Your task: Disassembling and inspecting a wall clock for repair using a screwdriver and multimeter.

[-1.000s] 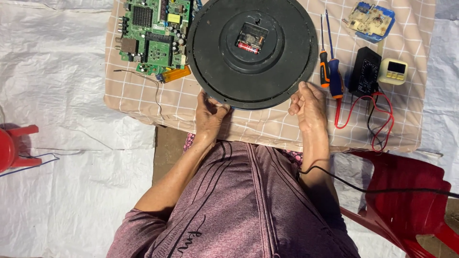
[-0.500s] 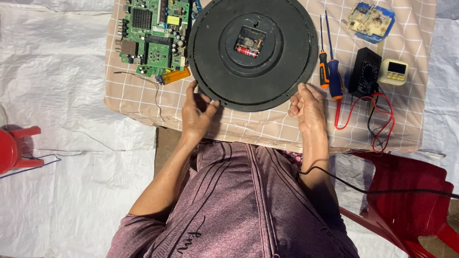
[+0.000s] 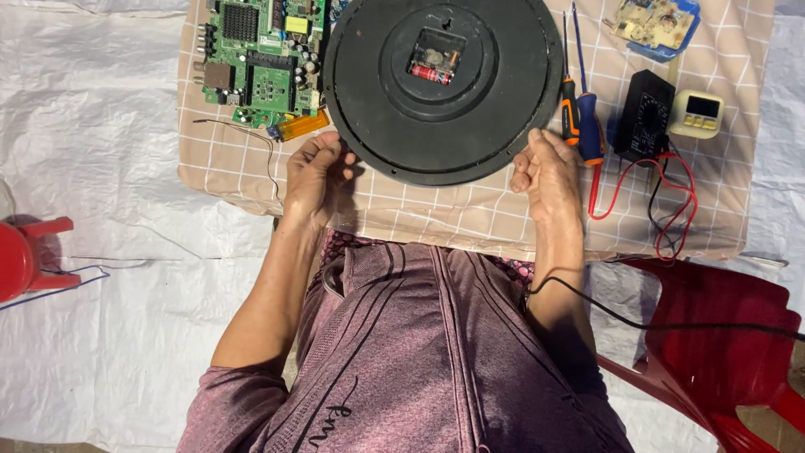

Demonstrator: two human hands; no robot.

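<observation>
— Where are we?

— Over a small desk [image 3: 470,220] under a beige checked cloth, with white sheeting [image 3: 101,126] on the floor all round it. A red chair [image 3: 721,335] stands near right and a red stool [image 3: 29,256] at the left edge.

— And what are we working on?

— The big round black clock [image 3: 386,126], lying face down in the middle of the desk. Its small movement [image 3: 434,60] faces up at the centre with a battery in it. By our reading we're settling the clock in place by its rim. Nothing has been opened and no tool is taken up.

— What's within reach?

— A green circuit board [image 3: 260,67] lies just left of the clock, and two screwdrivers [image 3: 580,117] lie just right of it. Further right are a black multimeter [image 3: 644,113], its red and black leads [image 3: 671,193] and a small cream display unit [image 3: 698,113].

— What would the next move call for?

— As we judge it, lifting or turning the clock would need a firmer hold at both sides of the rim. Working on the movement would mean letting go and reaching far, to the middle.

— Our left hand [image 3: 317,176]?

— It's half spread, with the fingers bent and their tips touching the near-left rim. It isn't closed around anything.

— And the right hand [image 3: 547,172]?

— It's curled into a loose fist against the near-right rim. We cannot tell whether the thumb pinches the edge.
</observation>
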